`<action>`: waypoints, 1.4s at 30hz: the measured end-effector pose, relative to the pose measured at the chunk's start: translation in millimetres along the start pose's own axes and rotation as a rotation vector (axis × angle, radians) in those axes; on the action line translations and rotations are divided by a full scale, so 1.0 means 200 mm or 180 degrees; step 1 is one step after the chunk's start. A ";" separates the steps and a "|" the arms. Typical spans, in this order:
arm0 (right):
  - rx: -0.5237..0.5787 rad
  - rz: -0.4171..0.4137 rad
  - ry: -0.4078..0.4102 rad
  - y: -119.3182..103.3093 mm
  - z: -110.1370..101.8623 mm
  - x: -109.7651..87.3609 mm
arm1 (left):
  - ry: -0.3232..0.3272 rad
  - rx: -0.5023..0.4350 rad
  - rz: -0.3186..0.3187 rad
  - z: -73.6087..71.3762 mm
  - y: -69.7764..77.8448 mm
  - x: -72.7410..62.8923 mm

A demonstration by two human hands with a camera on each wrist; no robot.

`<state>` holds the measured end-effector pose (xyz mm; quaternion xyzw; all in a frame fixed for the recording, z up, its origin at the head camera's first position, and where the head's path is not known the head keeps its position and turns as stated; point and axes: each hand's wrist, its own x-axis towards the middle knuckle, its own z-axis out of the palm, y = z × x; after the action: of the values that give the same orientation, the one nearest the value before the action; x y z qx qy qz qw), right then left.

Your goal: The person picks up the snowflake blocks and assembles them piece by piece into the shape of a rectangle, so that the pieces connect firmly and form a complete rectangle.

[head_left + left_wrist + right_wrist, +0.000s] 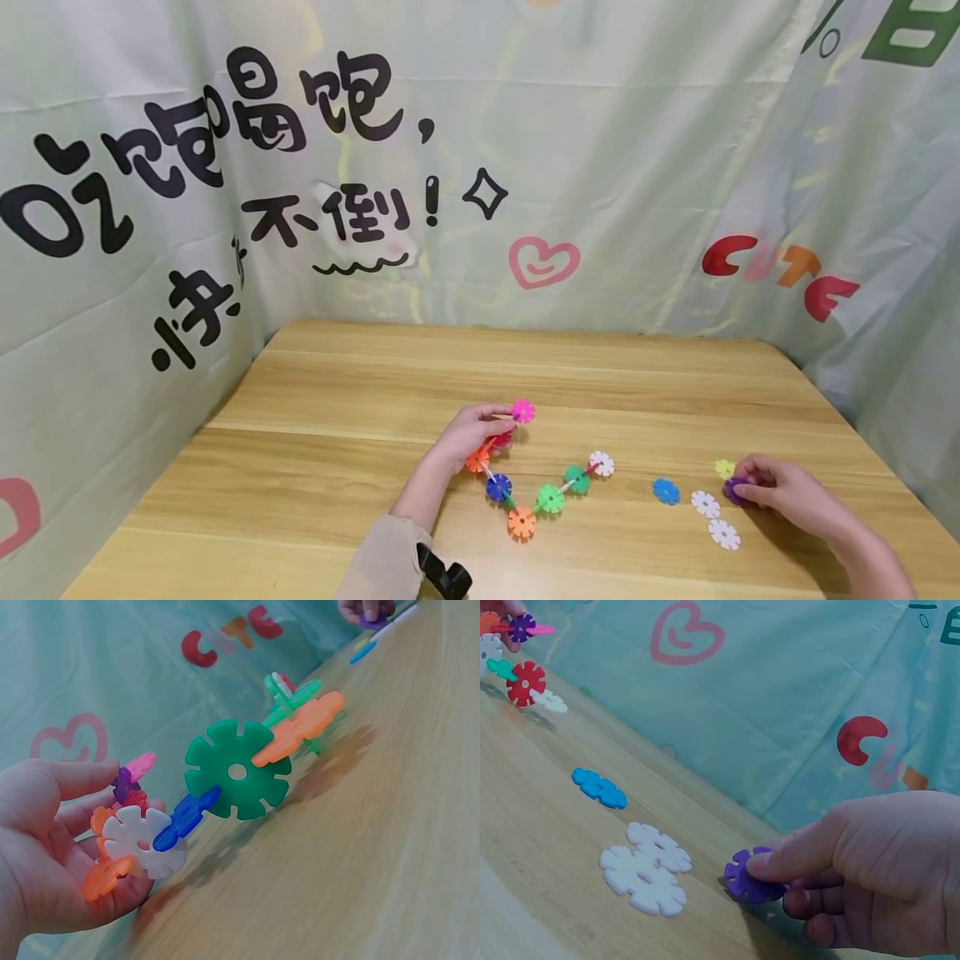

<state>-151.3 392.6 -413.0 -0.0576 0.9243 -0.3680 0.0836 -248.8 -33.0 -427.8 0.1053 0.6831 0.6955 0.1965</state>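
Observation:
My left hand [467,435] grips one end of a chain of notched, flower-shaped plastic discs slotted into one another. A pink disc [525,412] sticks out past its fingertips, and the palm partly hides an orange disc [105,879]. From there the chain bends in a V through a blue disc [498,487], an orange disc [521,522] and green discs to a white disc [602,464] at the far end. Over on the right, my right hand [795,492] pinches a purple disc [742,883] between thumb and fingers, low above the table.
Loose discs lie flat by the right hand: a light blue one [666,492], two white ones, the nearer [724,535] and the farther [705,503], and a yellow one [723,468]. A printed curtain [637,167] hangs behind and beside the wooden table [337,400].

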 end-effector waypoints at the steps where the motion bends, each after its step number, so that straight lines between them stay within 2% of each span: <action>1: 0.0051 0.0064 0.0017 -0.01 0.00 0.01 | -0.0012 -0.0026 -0.0007 0.00 0.00 0.00; 4: 0.0168 0.0047 0.0033 -0.06 0.01 0.03 | -0.0045 -0.0111 -0.0024 0.00 0.00 0.00; 9: 0.0333 -0.0082 0.0065 -0.15 0.02 0.08 | -0.0059 -0.0084 0.0009 0.00 -0.01 0.00; 17: 0.0749 -0.0432 0.0035 -0.29 0.08 0.21 | -0.0064 -0.0050 -0.0014 -0.01 -0.01 0.00; 25: 0.0864 -0.0748 -0.0035 -0.43 0.18 0.34 | -0.0015 -0.0001 -0.0049 -0.01 0.01 0.00; 34: 0.1306 -0.0569 -0.0187 -0.58 0.28 0.49 | 0.0022 0.0004 -0.0061 -0.01 0.01 0.00; 42: 0.1766 -0.0424 -0.0062 -0.69 0.38 0.59 | -0.0042 -0.0002 -0.0050 -0.01 0.00 0.00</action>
<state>-245.6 222.4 -384.9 -0.0967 0.7816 -0.6109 0.0807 -249.4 -34.5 -427.3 0.1044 0.6823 0.6935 0.2065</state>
